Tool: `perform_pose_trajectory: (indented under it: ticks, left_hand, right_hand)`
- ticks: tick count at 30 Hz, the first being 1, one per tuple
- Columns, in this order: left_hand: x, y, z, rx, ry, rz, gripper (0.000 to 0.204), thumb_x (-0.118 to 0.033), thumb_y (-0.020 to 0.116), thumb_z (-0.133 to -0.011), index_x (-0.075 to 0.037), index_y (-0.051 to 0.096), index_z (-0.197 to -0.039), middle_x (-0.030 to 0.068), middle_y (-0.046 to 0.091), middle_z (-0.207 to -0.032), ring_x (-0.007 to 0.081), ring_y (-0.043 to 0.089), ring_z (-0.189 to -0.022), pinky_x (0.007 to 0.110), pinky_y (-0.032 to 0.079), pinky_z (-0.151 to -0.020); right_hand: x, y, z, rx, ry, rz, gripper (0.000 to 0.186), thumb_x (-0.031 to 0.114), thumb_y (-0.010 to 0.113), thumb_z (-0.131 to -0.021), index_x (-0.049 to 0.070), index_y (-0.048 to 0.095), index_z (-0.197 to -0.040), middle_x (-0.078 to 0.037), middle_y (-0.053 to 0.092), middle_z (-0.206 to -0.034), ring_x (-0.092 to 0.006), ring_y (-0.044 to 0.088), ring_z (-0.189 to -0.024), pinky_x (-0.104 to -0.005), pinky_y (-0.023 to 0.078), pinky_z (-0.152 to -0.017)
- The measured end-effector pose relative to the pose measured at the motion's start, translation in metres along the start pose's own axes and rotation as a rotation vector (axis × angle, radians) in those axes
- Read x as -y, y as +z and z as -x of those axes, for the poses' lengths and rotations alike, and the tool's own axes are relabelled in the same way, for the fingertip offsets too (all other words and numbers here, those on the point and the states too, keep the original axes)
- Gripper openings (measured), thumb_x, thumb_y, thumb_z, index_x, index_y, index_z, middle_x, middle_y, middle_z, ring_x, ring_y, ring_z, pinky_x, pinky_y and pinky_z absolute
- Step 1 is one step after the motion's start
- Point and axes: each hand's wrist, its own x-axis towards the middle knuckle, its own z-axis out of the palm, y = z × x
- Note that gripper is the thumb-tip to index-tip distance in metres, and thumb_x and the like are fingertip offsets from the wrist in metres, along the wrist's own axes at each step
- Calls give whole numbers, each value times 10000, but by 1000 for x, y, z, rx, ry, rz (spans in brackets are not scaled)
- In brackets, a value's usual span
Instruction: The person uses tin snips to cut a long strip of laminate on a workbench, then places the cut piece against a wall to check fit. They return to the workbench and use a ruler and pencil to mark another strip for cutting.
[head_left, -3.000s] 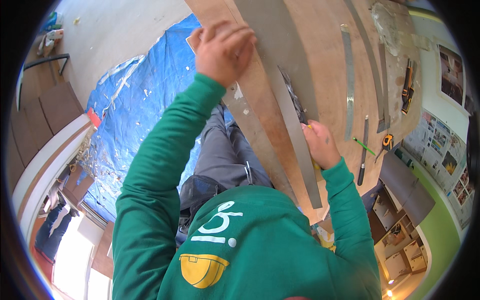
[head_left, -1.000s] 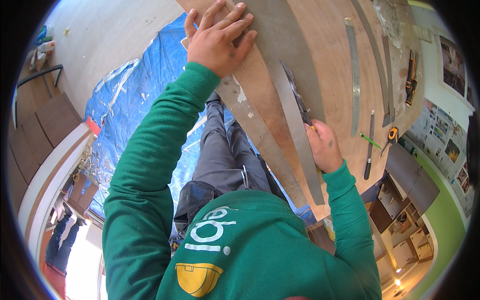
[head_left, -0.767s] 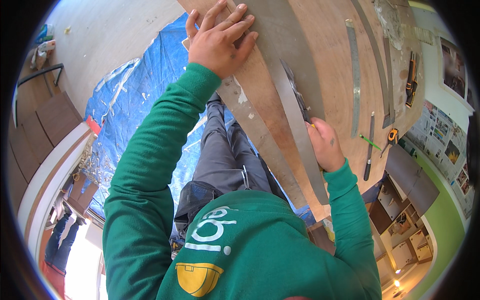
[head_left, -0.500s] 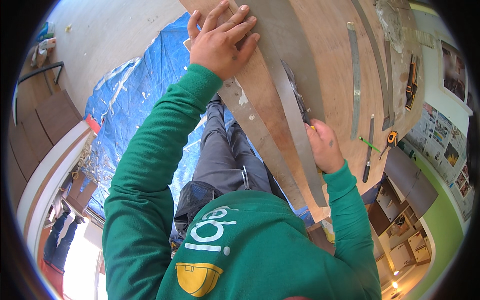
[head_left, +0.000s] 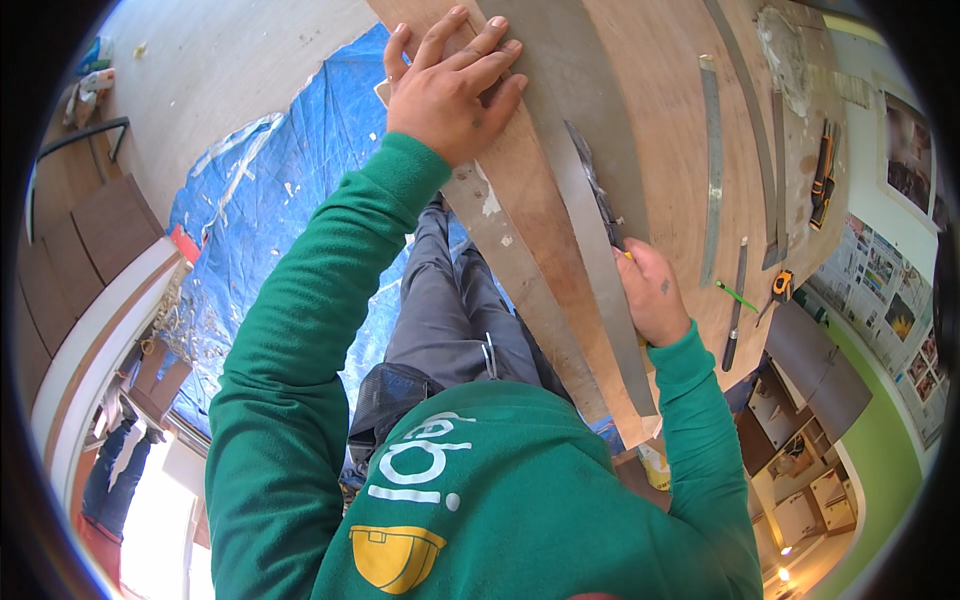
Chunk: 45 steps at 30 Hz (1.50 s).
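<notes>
My left hand [head_left: 450, 95] lies with fingers spread on a long wooden board [head_left: 530, 215] toward the far end. My right hand [head_left: 655, 295] is closed round a tool with a long dark pointed blade [head_left: 592, 182] and a bit of yellow at its grip; its exact kind is not clear. The blade lies along a narrow grey strip [head_left: 602, 275], beside a wider grey sheet [head_left: 590, 90]. My fingers hide most of the grip.
On the plywood worktop [head_left: 675, 140] lie a metal ruler [head_left: 711, 170], long dark strips [head_left: 776, 180], a black-handled file-like tool [head_left: 735, 305], a green pencil [head_left: 736, 295], a tape measure [head_left: 782, 287] and orange-black cutters [head_left: 823, 175]. A blue tarp [head_left: 290, 210] covers the floor at left.
The whole view has shifted slightly, so my left hand appears a little lower and farther right. My right hand and its tool stay almost the same against the grey strip.
</notes>
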Motion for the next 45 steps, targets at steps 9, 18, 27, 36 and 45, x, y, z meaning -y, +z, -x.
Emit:
perform_pose_trajectory:
  ticks: [9, 18, 27, 36, 45]
  left_hand:
    - [-1, 0, 0, 12, -12, -8, 345, -423, 704, -970, -257, 780, -1262, -61, 648, -1474, 260, 447, -1494, 575, 125, -1266]
    - [-3, -1, -1, 9, -28, 15, 337, -402, 721, -957, -253, 783, -1253, -55, 654, -1467, 258, 455, -1485, 570, 135, -1259]
    - [-3, -3, -1, 15, -28, 19, 339, -398, 722, -956, -244, 783, -1251, -56, 651, -1471, 257, 447, -1491, 572, 130, -1260]
    - [-4, -2, -2, -1, -38, 50, 327, -395, 718, -951, -250, 785, -1236, -56, 664, -1452, 249, 456, -1483, 573, 126, -1257]
    - [-3, 0, -1, -17, -33, 41, 317, -407, 702, -948, -255, 787, -1212, -66, 678, -1426, 236, 476, -1462, 573, 120, -1251]
  right_hand:
    - [2, 1, -2, -14, -11, 16, 357, 270, 642, -1037, -46, 619, -874, -77, 530, -679, -127, 475, -662, -345, 406, -584]
    - [2, 1, -9, 26, 5, -95, 347, 246, 619, -1046, -40, 597, -850, -63, 503, -668, -125, 449, -654, -348, 389, -578]
    - [7, 1, -13, -3, -38, -2, 350, 240, 613, -1046, -37, 585, -834, -59, 499, -669, -116, 442, -653, -341, 385, -577]
    - [11, 3, -15, 6, -7, -70, 344, 239, 599, -1056, -32, 591, -845, -47, 501, -669, -106, 444, -658, -338, 383, -576]
    - [12, 1, -21, 18, -23, -41, 340, 238, 608, -1054, -33, 600, -849, -46, 502, -666, -114, 448, -648, -339, 388, -575]
